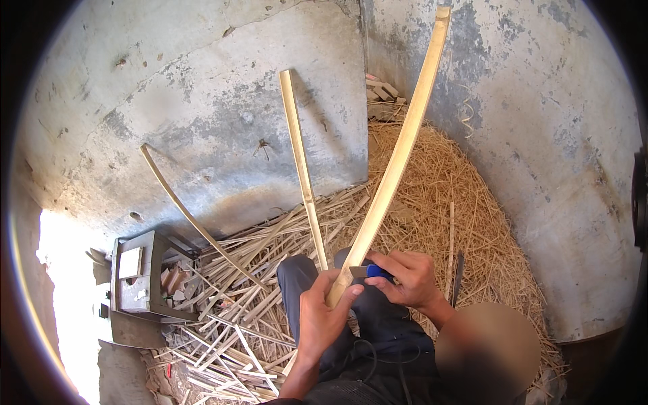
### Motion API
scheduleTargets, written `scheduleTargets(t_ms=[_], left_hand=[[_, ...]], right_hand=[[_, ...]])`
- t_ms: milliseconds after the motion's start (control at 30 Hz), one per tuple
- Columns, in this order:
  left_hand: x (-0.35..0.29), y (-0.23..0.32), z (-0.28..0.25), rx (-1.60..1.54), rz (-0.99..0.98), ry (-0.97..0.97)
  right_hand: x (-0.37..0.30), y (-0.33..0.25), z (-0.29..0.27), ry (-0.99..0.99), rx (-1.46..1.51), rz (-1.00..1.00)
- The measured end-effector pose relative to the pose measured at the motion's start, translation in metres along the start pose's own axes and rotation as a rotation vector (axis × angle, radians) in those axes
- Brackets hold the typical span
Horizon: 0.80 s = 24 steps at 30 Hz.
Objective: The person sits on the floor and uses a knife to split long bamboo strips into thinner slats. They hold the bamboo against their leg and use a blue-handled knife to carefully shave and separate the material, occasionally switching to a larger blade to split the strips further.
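Observation:
My left hand (pixel 320 314) is closed around the lower end of a long split bamboo strip (pixel 399 160), which slants up and to the right in front of me. In my right hand (pixel 410 278) is a knife (pixel 376 271) with a blue handle. Its short grey blade lies against the strip, just above my left fingers. A second bamboo strip (pixel 302 162) stands nearly upright to the left. The lower part of that one passes behind my left hand, so whether the hand touches it is hidden.
Thin bamboo slats (pixel 236 337) lie heaped at the left, with one curved strip (pixel 192 219) rising from them. A wooden box frame (pixel 152 270) stands beyond. Straw-like shavings (pixel 472 250) cover the right side. Worn grey walls (pixel 202 101) enclose the corner, and bricks (pixel 383 91) sit at the back.

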<state>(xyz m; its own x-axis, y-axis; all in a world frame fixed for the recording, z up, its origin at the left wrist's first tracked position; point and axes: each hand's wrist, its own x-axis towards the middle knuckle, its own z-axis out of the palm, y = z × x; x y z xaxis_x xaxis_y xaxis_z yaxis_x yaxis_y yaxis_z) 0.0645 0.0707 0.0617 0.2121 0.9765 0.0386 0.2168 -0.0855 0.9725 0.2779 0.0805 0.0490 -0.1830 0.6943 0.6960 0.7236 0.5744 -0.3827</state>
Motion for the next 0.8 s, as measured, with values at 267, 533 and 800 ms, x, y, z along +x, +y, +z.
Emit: scheduleTargets(t_ms=[267,533,800], left_hand=[[-0.002,0.001,0.004,0.075,0.012,0.052],[-0.007,0.004,0.003,0.172,0.031,0.102],[-0.027,-0.011,-0.002,0.244,-0.041,0.039]], right_hand=[[0.001,0.001,0.0,0.018,-0.029,0.012],[0.012,0.014,-0.011,0.067,-0.078,0.078],[0.028,0.061,-0.022,0.303,-0.03,0.199]])
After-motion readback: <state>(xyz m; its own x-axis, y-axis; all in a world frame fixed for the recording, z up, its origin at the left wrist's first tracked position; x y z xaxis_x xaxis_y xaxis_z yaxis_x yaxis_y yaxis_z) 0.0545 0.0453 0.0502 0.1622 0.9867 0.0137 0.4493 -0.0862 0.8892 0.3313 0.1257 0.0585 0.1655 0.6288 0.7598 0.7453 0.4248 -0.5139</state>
